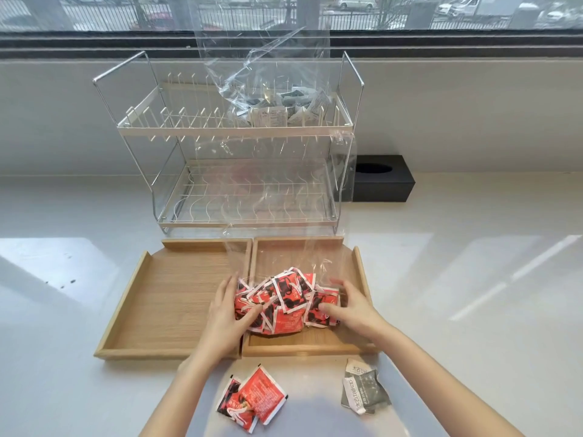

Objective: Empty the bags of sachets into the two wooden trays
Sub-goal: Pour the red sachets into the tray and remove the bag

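One clear bag of red sachets [285,302] is seated in the right wooden tray [361,275], its long axis running away from the person and its empty end rising toward the wire rack [233,130]. It is gripped by the left hand [228,313] and the right hand [351,305] at either side. The left wooden tray [164,298] is noted alongside, touching. A second bag of pale sachets [271,111] is lodged upright in the rack's upper tier. Loose red sachets [252,402] and grey sachets [362,387] are recorded on the counter nearby.

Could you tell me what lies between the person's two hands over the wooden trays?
In the head view, a clear plastic bag of red sachets lies between the left hand and right hand, resting in the right wooden tray.
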